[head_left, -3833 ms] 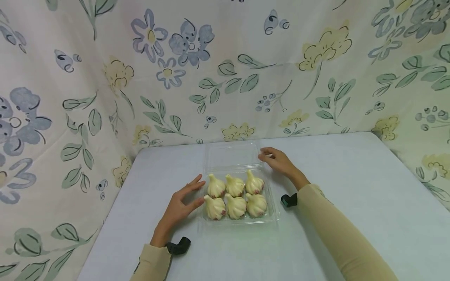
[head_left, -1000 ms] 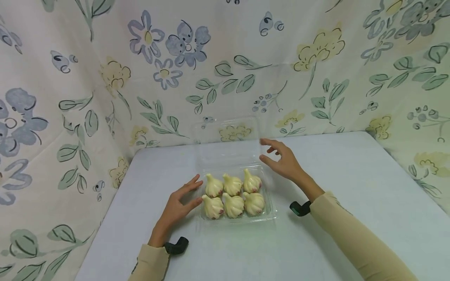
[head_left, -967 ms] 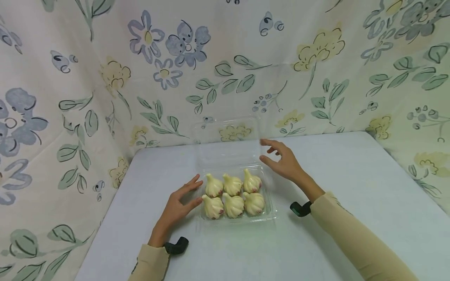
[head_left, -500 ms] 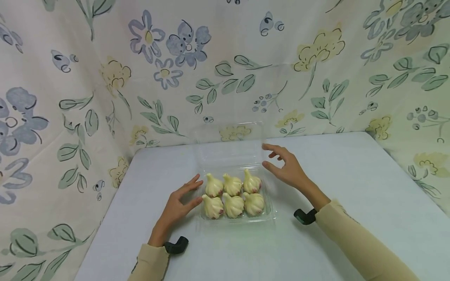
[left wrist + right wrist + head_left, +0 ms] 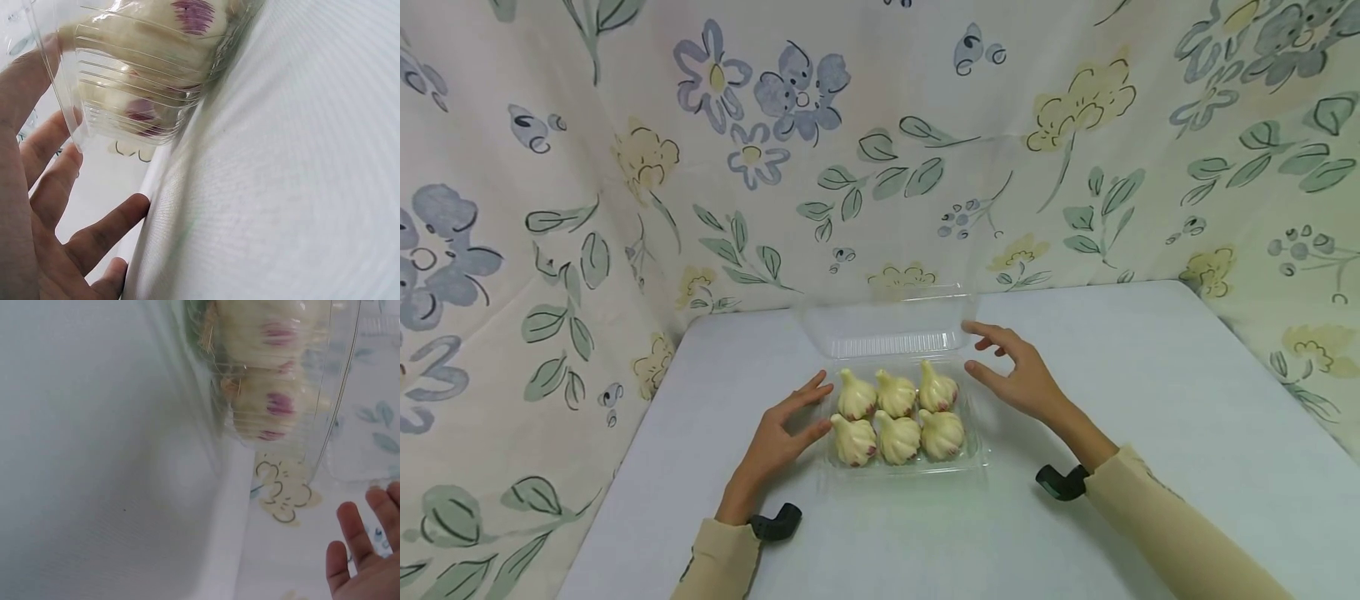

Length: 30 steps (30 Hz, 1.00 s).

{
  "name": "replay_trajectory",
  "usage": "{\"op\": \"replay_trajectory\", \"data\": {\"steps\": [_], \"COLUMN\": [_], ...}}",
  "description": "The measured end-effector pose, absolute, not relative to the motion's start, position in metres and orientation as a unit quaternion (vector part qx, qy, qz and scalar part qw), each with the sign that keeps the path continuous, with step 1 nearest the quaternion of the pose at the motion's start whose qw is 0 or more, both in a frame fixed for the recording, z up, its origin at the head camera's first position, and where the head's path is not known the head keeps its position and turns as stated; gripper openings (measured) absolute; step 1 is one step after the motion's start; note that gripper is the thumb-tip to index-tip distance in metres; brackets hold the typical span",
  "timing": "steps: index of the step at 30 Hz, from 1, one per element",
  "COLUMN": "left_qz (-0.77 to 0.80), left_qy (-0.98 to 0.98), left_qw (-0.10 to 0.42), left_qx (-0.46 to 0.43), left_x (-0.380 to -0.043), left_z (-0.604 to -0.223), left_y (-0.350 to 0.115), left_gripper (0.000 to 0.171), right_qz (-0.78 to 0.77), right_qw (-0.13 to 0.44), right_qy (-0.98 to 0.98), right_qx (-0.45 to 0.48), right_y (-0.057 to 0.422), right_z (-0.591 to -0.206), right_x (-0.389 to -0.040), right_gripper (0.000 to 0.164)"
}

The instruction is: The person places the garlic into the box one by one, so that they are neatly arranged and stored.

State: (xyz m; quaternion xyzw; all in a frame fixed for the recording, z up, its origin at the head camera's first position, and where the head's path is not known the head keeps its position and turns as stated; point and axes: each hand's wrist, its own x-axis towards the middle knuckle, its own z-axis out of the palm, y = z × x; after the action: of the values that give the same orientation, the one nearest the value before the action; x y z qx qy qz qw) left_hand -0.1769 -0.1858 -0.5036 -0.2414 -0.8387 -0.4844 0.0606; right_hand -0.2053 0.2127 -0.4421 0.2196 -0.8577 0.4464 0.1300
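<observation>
A clear plastic clamshell box [image 5: 910, 472] lies on the white table, several garlic bulbs [image 5: 901, 440] standing in two rows inside it. Its hinged lid [image 5: 891, 342] is raised at the back and tilted. At the box's left side is my left hand [image 5: 782, 433], fingers spread and nearly straight; in the left wrist view the thumb and fingertips meet the rim [image 5: 70, 119]. My right hand [image 5: 1021, 373] is by the lid's right edge, index fingertip right at it and thumb apart below. Its extended fingers [image 5: 355, 528] show near the lid in the right wrist view.
A floral curtain [image 5: 865, 167] hangs behind and to the left of the table [image 5: 1150, 400]. On each wrist sits a small black device, the left one [image 5: 777, 522] close to the table surface.
The lid lay back flat at first, then was raised upright; now its top edge is lower and nearer. My right hand has shifted slightly right and toward me; the left stayed put.
</observation>
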Motion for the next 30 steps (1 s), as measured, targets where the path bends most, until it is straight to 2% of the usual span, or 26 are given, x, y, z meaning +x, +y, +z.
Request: {"op": "replay_trajectory", "data": {"steps": [21, 26, 30], "left_qz": [-0.48, -0.47, -0.472], "left_qy": [-0.84, -0.854, -0.86], "left_qw": [0.063, 0.064, 0.058], "left_qx": [-0.244, -0.214, -0.186], "left_x": [-0.178, -0.177, -0.175], "left_z": [-0.506, -0.505, -0.504], "left_y": [-0.187, -0.187, -0.187], "left_gripper": [0.054, 0.05, 0.054], "right_qz": [0.457, 0.459, 0.465], "right_qw": [0.114, 0.115, 0.114], "right_qy": [-0.862, -0.859, -0.852], "right_qx": [0.19, 0.194, 0.21], "right_y": [0.217, 0.219, 0.22], "right_z": [-0.456, -0.461, -0.463], "right_x": [-0.183, -0.181, -0.179], "right_gripper": [0.051, 0.053, 0.058]}}
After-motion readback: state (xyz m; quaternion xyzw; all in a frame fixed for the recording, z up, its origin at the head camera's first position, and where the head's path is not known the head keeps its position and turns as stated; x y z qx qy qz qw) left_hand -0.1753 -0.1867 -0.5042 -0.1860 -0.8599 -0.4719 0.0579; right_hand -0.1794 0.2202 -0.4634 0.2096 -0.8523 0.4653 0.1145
